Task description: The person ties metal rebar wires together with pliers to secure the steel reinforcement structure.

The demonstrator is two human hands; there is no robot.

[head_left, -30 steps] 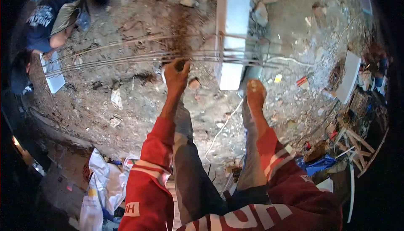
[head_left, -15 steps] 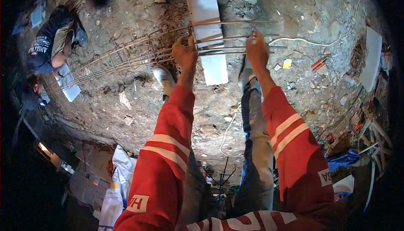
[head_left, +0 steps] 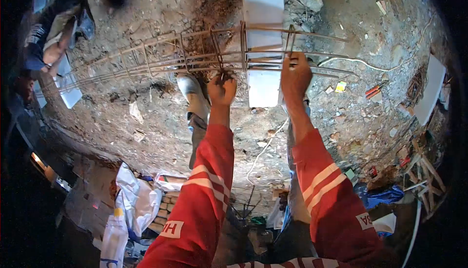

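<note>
A long rebar cage of thin brown steel bars with several square stirrups runs across the view, its bar ends projecting to the right. My left hand is closed at the cage's lower bars, its fingertips at the bottom of a slanted stirrup. Farther right, my right hand is closed around the lower part of another stirrup, near the bar ends. Between my hands, an upright stirrup encircles the bars. Under the cage lies a pale board.
At the far left another person crouches by the cage's other end, beside a white panel. Red-handled pliers, a yellow packet and a pale cable lie on rubble ground to the right. White sacks lie behind me.
My left hand has dropped lower on the cage, and the stirrups stand farther apart along the bars. The view has shifted, and the crouching person has moved.
</note>
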